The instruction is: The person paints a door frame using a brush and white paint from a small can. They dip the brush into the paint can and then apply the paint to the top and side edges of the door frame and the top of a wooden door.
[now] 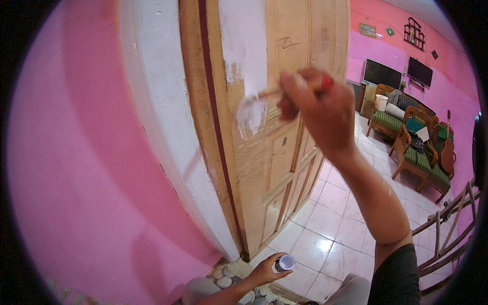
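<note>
A pink wall (76,168) fills the left of the view, bordered by a white-painted door frame (162,101), as a person coats a wooden panelled door (284,168) with white paint. Low in the view, the left hand (264,272) is curled shut around a small round paint can (285,263), held near the foot of the door above a patch of grey stones (223,279) and the white tiled floor (335,223); the can sits upright with its open top facing the camera. Higher up, a fresh white patch (244,46) covers the upper part of the door's edge stile, its ragged lower border marking how far the coat reaches. The paintbrush (252,108), bristles loaded white and blurred, is pressed to the wood just below that border. The right hand (317,112) is closed tight on the brush's handle, whose red end shows above the knuckles, with the wrist bent and the forearm stretched up and away from a dark sleeve at the lower right. The work looks to be in its early coating stage, most of the door being bare; the next stroke seems to call for drawing paint downward evenly. At far right, wooden chairs with green cushions (417,157), a guitar (447,147) and two dark screens (401,73) line the room.
</note>
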The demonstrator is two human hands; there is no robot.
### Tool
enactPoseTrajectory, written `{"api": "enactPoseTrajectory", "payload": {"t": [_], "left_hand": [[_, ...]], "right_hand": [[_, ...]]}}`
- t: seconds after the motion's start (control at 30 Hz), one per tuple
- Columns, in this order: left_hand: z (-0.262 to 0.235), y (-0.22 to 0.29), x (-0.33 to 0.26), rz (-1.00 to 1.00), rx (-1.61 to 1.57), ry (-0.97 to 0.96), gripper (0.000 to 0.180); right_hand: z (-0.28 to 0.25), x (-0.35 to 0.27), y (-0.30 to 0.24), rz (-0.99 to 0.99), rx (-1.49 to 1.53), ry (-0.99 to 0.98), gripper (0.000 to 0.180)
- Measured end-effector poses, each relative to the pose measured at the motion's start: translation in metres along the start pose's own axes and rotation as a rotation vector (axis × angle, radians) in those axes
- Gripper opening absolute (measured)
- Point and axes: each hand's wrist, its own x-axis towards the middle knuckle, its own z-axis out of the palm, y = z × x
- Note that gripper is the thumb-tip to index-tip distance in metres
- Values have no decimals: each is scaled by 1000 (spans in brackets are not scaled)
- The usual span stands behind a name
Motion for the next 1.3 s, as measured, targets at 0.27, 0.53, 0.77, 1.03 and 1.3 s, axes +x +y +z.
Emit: {"api": "enactPoseTrajectory", "payload": {"t": [0.27, 0.53, 0.77, 1.03, 1.3], "left_hand": [[11, -14, 3, -15, -25, -55, 71], [8, -13, 1, -13, -43, -55, 74], [3, -11, -3, -20, -7, -30, 72], [2, -8, -4, -20, -10, -29, 71], [6, -2, -1, -20, -24, -51, 70]], "right_hand": [[2, 48, -46, -277, 256, 183, 30], [20, 0, 21, -612, -35, 258, 19], [13, -88, 51, -393, -167, 88, 10], [0, -79, 40, -124, -94, 7, 20], [20, 14, -19, -309, 251, 118, 22]]}}
